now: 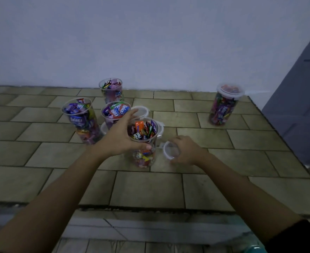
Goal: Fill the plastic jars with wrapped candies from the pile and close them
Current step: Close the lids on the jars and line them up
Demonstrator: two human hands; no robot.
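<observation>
Handling near jar (144, 143): clear thin plastic, packed to the rim with wrapped candies (143, 129). Judged fairly heavy, with a smooth wall likely to flex. Best taken round the upper wall without squeezing.
Position of near jar: upright on the tiled ledge (214, 189), centre, closest of the group.
Grip of left hand (119, 137): fingers and thumb curled round the jar's rim, steadying it.
Handling lid (170, 150): clear, judged light and fairly stiff; hold by the edge.
Grip of right hand (187, 150): fingers curled on the lid, just right of the jar, not over the mouth.
Step judged: capping this jar.
Open jars: left jar (79, 119), middle jar (116, 112), back jar (111, 90), all full.
Capped: closed jar (223, 105), well apart, far right.
Loose: spare lid (141, 111) beside the middle jar.
Writing: "Relaxa" on wrappers in the left and middle jars; wrappers in the near jar are not legible.
</observation>
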